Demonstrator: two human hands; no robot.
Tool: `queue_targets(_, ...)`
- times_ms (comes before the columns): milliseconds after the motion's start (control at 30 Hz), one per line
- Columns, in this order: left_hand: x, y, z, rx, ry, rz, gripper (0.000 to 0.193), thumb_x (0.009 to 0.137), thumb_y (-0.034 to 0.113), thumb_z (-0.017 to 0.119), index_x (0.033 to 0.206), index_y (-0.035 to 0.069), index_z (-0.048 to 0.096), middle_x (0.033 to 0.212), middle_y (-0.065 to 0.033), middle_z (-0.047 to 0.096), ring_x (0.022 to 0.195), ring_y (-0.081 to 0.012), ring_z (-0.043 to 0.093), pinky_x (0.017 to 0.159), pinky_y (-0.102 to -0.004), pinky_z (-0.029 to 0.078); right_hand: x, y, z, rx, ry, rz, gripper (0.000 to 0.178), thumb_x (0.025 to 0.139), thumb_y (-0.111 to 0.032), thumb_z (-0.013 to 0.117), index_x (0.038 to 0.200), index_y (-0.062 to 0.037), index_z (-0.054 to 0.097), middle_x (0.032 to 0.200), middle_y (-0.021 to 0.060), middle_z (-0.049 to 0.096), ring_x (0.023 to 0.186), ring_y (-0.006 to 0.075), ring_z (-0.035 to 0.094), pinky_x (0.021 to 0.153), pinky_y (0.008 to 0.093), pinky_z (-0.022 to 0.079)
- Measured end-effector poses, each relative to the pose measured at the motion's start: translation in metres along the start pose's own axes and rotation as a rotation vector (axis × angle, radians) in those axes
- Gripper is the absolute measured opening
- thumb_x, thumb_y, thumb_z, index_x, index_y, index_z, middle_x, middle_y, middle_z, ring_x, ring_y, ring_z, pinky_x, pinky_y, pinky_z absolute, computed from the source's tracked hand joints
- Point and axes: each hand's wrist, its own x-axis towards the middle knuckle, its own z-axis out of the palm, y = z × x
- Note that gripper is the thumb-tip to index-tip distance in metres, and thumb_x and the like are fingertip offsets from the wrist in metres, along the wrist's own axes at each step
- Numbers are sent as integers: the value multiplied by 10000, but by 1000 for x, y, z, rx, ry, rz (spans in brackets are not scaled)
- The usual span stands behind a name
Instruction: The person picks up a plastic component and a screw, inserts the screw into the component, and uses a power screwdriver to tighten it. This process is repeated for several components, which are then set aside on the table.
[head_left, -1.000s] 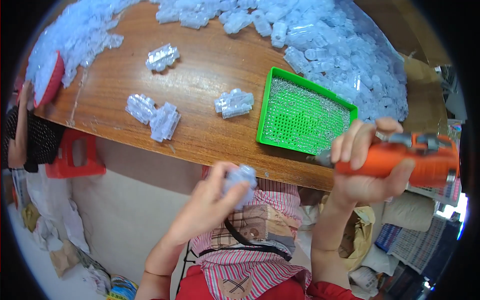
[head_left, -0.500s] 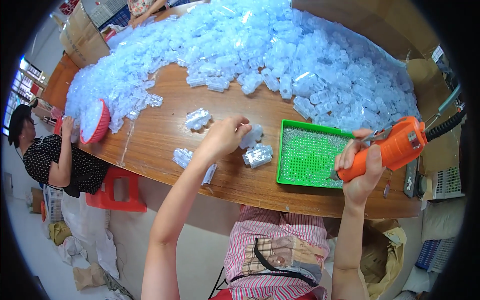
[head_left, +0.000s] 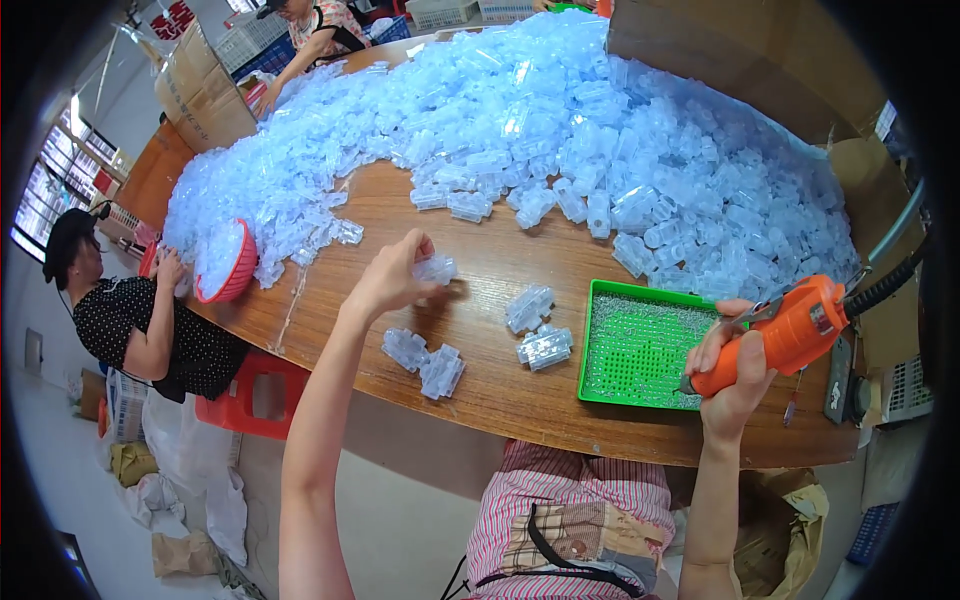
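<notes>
Plastic piece (head_left: 437,269): clear, at the fingertips of the left hand (head_left: 392,278), to the right of its knuckles, over the left part of the brown table (head_left: 372,215). Whether it touches the wood cannot be told.
Long axis: seems to run left to right; fingers cover the left end.
Left hand: fingers curved about the piece from the left; whether they pinch it firmly cannot be told.
Nearer hand: the left, right at the piece; the right hand (head_left: 738,400) is well apart, at the table's right.
Right hand: wrapped around an orange power tool (head_left: 800,325), its nose pointing left and near, over the green tray's near right corner.
Green tray (head_left: 630,362): right of the left hand and slightly nearer, spread with small metal bits.
Right-hand pair (head_left: 545,347): two clear pieces between the left hand and the tray.
Near pair (head_left: 442,371): two more, on the near side of the left hand.
Clear pile (head_left: 520,115): heaped along the far side.
</notes>
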Motion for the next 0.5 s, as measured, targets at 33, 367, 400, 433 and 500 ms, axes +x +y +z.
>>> queue_targets(33, -5, 3, 3, 29, 70, 102, 571, 659, 223, 792, 1106, 51, 482, 961, -179, 644, 846, -361, 632, 738, -416, 500, 1, 0, 0, -4, 1, -2, 482, 916, -423, 490, 1087, 28, 484, 580, 14, 437, 499, 87, 424, 470, 238, 409)
queue_targets(367, -91, 120, 41, -480, 66, 119, 435, 795, 155, 737, 1155, 24, 531, 944, -41, 572, 849, -115, 545, 740, -263, 463, 11, 7, 1, -192, 4, -38, 566, 882, -459, 508, 1079, 71, 522, 634, 39, 503, 580, 120, 517, 576, 287, 492)
queue_targets(400, -103, 126, 51, -547, 11, 71, 405, 822, 151, 715, 1148, 19, 514, 946, -29, 571, 847, -109, 541, 737, -256, 461, 14, 7, 9, -186, 13, -35, 570, 875, -470, 511, 1061, 68, 533, 637, 43, 507, 577, 122, 514, 588, 296, 495)
queue_targets(433, -115, 137, 57, -782, -166, -12, 364, 867, 157, 671, 1148, 36, 473, 955, -14, 580, 860, -97, 555, 737, -246, 468, 18, 13, 8, -160, -1, -29, 576, 875, -477, 509, 1058, 68, 532, 634, 41, 502, 567, 122, 509, 572, 291, 490)
queue_targets(500, -138, 150, 86, -1209, -371, -116, 347, 900, 182, 634, 1148, 33, 443, 916, -43, 593, 808, -76, 588, 678, -228, 502, 22, 18, 11, -117, -45, -5, 592, 872, -492, 508, 1058, 70, 529, 628, 37, 492, 546, 120, 495, 534, 281, 477)
